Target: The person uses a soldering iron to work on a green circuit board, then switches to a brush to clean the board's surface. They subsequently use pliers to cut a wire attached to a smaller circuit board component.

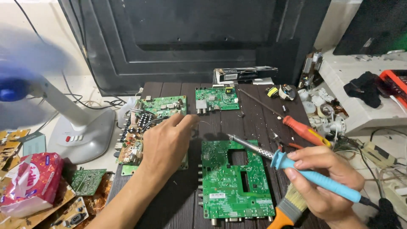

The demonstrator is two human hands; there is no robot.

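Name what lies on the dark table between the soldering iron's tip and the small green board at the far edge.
In the head view, only bare dark table lies between the soldering iron tip and the small green board.

a light-blue soldering iron [316, 177], green circuit board [235, 186], orange-red screwdriver [303, 130], dark wooden table [258, 114].

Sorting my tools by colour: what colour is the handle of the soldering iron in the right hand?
Light blue, on the soldering iron held in the right hand; head view.
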